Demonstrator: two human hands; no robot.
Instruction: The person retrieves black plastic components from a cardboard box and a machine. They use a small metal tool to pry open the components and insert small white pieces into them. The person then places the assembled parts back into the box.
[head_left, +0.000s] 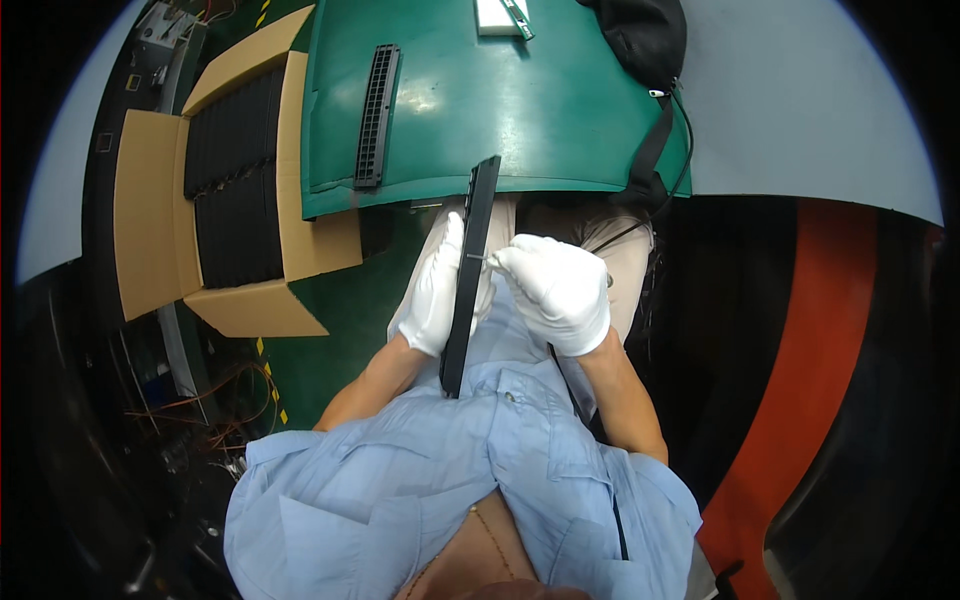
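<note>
A long black plastic strip (472, 255) stands on edge over my lap, running from the table edge down toward my shirt. My left hand (437, 288), in a white glove, holds it from the left side. My right hand (558, 290), also gloved, pinches a small thin tool (482, 258) whose tip touches the strip's right face. A second black slotted strip (377, 115) lies flat on the green table (560, 120) ahead.
An open cardboard box (150, 215) full of black strips sits on the left. A black bag (640, 35) with a strap hangs over the table's far right. A white block (497, 15) lies at the table's far edge. Loose wires lie on the floor at the lower left.
</note>
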